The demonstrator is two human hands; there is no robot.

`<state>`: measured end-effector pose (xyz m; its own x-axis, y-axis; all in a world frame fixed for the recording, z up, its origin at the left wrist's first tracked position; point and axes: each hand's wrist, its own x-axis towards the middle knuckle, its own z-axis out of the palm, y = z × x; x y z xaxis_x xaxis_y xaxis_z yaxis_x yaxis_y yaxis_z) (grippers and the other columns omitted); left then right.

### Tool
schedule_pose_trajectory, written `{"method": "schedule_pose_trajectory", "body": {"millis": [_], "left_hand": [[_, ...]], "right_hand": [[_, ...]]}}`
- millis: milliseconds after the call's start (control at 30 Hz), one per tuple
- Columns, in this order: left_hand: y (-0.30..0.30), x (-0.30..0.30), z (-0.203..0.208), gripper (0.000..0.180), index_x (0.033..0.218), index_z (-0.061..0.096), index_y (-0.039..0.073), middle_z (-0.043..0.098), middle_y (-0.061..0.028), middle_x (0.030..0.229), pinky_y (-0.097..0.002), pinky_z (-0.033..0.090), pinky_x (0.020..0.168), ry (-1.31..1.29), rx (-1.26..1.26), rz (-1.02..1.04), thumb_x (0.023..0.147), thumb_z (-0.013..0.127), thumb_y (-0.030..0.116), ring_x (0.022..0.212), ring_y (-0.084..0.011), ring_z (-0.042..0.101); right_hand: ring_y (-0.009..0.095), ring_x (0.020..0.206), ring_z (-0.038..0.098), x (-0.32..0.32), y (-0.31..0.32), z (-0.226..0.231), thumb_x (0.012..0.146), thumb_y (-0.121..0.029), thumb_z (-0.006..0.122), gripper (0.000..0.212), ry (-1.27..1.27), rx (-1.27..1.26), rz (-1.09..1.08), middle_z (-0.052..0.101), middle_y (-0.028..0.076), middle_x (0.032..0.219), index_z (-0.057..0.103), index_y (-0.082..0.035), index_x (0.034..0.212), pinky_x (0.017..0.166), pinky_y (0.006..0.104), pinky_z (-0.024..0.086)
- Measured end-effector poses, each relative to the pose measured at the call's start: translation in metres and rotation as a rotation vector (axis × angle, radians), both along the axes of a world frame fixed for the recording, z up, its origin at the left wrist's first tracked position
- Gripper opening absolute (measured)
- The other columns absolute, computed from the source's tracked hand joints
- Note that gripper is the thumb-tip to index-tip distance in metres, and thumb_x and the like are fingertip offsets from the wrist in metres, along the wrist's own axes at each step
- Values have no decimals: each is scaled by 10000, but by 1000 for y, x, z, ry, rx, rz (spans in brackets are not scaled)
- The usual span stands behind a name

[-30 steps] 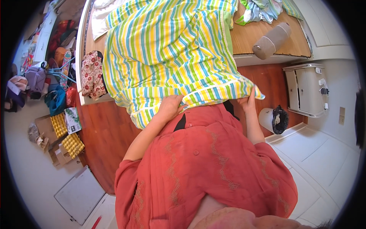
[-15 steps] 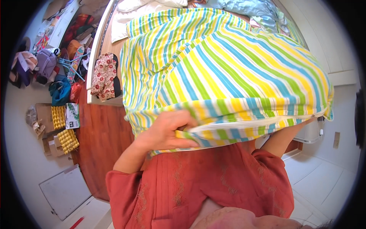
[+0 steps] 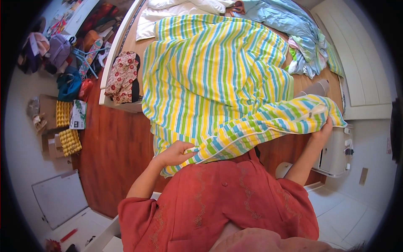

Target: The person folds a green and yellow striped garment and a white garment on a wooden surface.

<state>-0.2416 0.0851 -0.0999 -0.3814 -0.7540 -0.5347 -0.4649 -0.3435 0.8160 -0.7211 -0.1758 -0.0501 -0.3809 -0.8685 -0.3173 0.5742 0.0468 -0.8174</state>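
A duvet cover [image 3: 210,80] in green, yellow, blue and white stripes lies spread over the bed, its near edge lifted off the mattress toward my body. My left hand [image 3: 174,154] is closed on that edge close to my waist, thumb on top. At the far right of the same edge, my right hand [image 3: 322,131] grips the corner, its fingers partly behind the cloth. Between my hands the edge hangs as a slanted, folded band, higher at the right.
White bedding [image 3: 180,12] and crumpled light-blue bedding [image 3: 277,19] lie at the bed's far end. A grey rolled item [image 3: 315,89] is at the right, folded floral cloth [image 3: 122,80] at the left edge. Bags, boxes and yellow egg trays [image 3: 69,142] stand along the left wall.
The raised, billowing cover has come down flatter onto the bed, uncovering the mattress at the right. My right hand, hidden before under the cloth, now shows at its corner.
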Motion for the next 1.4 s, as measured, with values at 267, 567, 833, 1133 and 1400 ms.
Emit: {"method": "schedule_pose_trajectory", "body": {"millis": [267,567,833,1133,1400], "left_hand": [[1,15,9,315,1093,601,0,612,-134,1027,-298,457,807,94,-471,396,859,642,206,928,-219,588],[33,3,1,618,1258,512,80,596,-197,1139,-419,466,859,-184,-247,140,737,726,333,1036,-372,569],[11,34,95,271,857,569,50,603,-120,794,-314,476,658,-617,-1081,885,703,755,173,734,-265,612],[30,50,112,296,947,593,47,640,-136,889,-380,491,726,-887,-700,399,664,679,53,827,-350,625],[26,45,150,319,1027,636,18,681,-153,883,-338,512,715,-496,-799,629,750,696,166,825,-241,676]], "right_hand": [[312,1095,574,21,1,27,909,-241,392,410,-6,17,-8,577,185,1199,527,19,1196,937,432,478],[349,1113,553,20,6,-9,897,-243,364,456,13,136,1,552,198,1223,488,39,1233,960,467,453],[322,1139,537,19,-2,-16,932,-275,389,478,62,-88,-21,515,185,1275,435,27,1299,976,469,443],[317,1075,580,-45,-19,2,936,-241,439,395,35,-218,37,547,169,1229,493,32,1216,896,419,513],[310,1025,596,36,5,34,899,-382,450,493,77,-138,25,586,156,1132,511,-20,1227,922,453,479]]}}
